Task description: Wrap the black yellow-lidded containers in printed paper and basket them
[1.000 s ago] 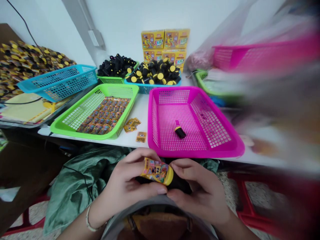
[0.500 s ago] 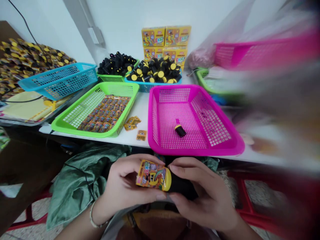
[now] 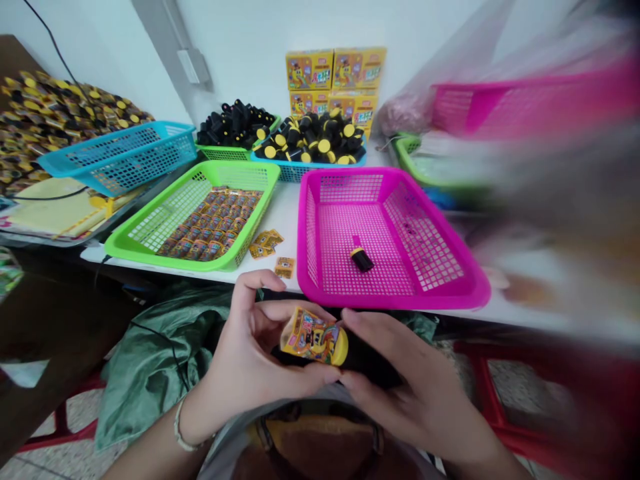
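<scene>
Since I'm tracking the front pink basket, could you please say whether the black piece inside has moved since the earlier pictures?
No; judged against the rim of the front pink basket, the black piece shows no shift.

At the back of the worktop [image 3: 287, 217], I see yellow printed boxes [image 3: 345, 75] stacked in two rows against the wall [image 3: 275, 27]. Over on the left, a blue basket [image 3: 131, 175] stands beside a yellowish sheet [image 3: 47, 210]. Below, I make out crumpled green fabric [image 3: 133, 393] and a red stool [image 3: 483, 387]; at far right, a pink basket [image 3: 520, 110] blurs.
</scene>
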`<state>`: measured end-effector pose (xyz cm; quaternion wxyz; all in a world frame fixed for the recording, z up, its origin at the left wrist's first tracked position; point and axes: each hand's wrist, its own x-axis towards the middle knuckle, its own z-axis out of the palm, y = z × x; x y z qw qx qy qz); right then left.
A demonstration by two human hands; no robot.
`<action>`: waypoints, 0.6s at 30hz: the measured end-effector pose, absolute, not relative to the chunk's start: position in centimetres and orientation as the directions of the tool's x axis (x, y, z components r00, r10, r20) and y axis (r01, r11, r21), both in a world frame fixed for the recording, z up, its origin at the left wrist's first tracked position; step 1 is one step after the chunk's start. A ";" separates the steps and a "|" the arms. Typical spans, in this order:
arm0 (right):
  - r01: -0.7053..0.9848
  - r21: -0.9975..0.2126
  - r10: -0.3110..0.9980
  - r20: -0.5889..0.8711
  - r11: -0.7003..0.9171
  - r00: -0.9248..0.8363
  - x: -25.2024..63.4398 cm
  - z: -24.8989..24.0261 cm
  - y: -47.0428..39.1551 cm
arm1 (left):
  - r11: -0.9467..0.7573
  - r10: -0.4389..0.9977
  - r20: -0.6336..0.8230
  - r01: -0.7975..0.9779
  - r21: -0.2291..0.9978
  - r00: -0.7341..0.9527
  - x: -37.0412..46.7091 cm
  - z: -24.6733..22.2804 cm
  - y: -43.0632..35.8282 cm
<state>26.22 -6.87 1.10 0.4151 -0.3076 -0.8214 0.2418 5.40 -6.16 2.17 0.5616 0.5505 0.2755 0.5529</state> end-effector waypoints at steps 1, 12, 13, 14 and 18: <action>0.310 -0.636 0.692 0.532 0.707 -0.487 26.3 1.2 -6.8 | -0.201 0.924 0.288 -0.320 0.926 0.253 5.3 2.2 -6.1; 0.193 -0.695 0.717 0.635 0.693 -0.287 24.8 0.1 -6.7 | -0.052 0.953 0.177 -0.443 0.895 0.246 6.3 2.5 -5.6; 0.168 -0.708 0.722 0.632 0.686 -0.283 24.7 0.0 -6.6 | -0.051 0.955 0.174 -0.447 0.893 0.239 6.3 2.4 -5.5; 0.155 -0.710 0.718 0.630 0.687 -0.297 24.8 -0.1 -6.6 | -0.053 0.957 0.174 -0.448 0.892 0.233 6.3 2.2 -5.5; 0.265 -0.630 0.674 0.601 0.730 -0.430 25.1 -0.4 -6.7 | -0.076 0.958 0.195 -0.470 0.880 0.210 6.2 1.6 -5.5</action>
